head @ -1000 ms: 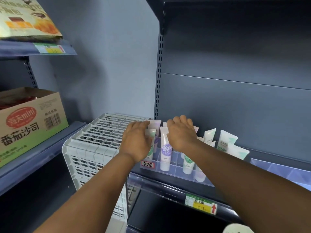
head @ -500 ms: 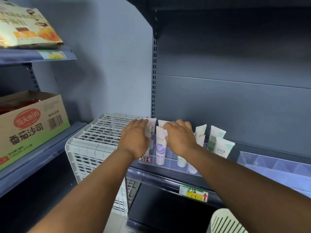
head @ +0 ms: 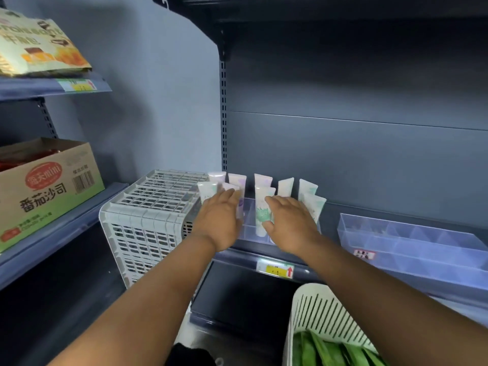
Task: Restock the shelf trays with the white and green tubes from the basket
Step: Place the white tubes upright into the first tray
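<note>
Several white tubes with green or purple print stand upright in a clear divided tray point(head: 248, 231) on the dark shelf. A white and green tube point(head: 262, 212) stands between my hands. My left hand point(head: 220, 220) hovers with straight fingers in front of the left tubes point(head: 208, 190). My right hand point(head: 289, 223) is spread in front of the right tubes point(head: 313, 199), fingers relaxed; neither hand holds anything. A white slotted basket point(head: 319, 310) with green packs point(head: 330, 350) sits at the bottom right.
A second clear divided tray point(head: 412, 244) lies on the shelf to the right. An upturned white crate point(head: 148, 217) stands left of the tubes. A cardboard box point(head: 45, 188) and a snack bag point(head: 37, 46) sit on the left shelves. A price tag point(head: 276, 269) marks the shelf edge.
Both hands have drawn back from the tubes and opened; the tubes now stand free. The view has dropped and pulled back, bringing the basket and the second tray into sight.
</note>
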`<action>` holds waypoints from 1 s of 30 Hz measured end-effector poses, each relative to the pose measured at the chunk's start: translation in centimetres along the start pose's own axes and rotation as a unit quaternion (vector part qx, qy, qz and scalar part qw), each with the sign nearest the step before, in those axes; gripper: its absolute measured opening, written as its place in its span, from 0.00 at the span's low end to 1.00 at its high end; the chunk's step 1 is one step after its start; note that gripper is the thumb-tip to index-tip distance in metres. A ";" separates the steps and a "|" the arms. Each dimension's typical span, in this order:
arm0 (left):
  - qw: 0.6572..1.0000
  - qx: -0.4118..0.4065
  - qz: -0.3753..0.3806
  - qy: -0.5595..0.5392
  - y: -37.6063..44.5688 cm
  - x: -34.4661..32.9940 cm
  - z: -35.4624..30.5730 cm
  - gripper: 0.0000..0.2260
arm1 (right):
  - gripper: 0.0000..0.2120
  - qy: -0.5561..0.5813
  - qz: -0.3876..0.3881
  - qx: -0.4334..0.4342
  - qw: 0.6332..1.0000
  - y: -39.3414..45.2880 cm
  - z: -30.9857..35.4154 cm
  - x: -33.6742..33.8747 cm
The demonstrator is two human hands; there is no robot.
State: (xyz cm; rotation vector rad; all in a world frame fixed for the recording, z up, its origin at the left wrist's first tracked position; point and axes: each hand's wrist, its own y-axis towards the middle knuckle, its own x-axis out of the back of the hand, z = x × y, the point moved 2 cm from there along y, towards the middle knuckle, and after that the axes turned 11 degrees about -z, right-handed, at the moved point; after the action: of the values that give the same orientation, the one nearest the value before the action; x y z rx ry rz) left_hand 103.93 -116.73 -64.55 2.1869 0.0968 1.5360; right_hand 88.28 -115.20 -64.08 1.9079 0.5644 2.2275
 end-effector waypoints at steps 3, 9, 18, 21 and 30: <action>0.999 -0.035 0.007 -0.008 -2.1 -0.6 -3.0 0.29 | 0.27 0.003 0.005 -0.020 1.000 -3.2 -1.9 0.7; 0.995 -0.066 0.059 -0.039 -6.3 -4.6 -8.0 0.29 | 0.30 -0.001 0.048 -0.074 0.996 -9.9 -6.4 1.1; 0.986 -0.073 0.135 -0.063 -11.5 -11.5 -13.5 0.30 | 0.28 -0.024 0.101 -0.134 0.986 -18.1 -12.4 -0.9; 0.980 -0.067 0.169 -0.080 -13.0 -13.8 -15.1 0.31 | 0.27 -0.021 0.128 -0.161 0.978 -20.3 -14.4 -2.6; 0.948 -0.017 0.313 -0.049 -16.1 -21.5 -17.1 0.29 | 0.25 0.022 0.211 -0.205 0.955 -24.8 -17.4 -9.8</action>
State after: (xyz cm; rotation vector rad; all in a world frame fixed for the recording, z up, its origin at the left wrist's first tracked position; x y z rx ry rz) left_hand 83.67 -103.53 -85.31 2.3890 -0.7143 1.7062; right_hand 69.95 -99.07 -84.48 1.8827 -0.3216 2.3826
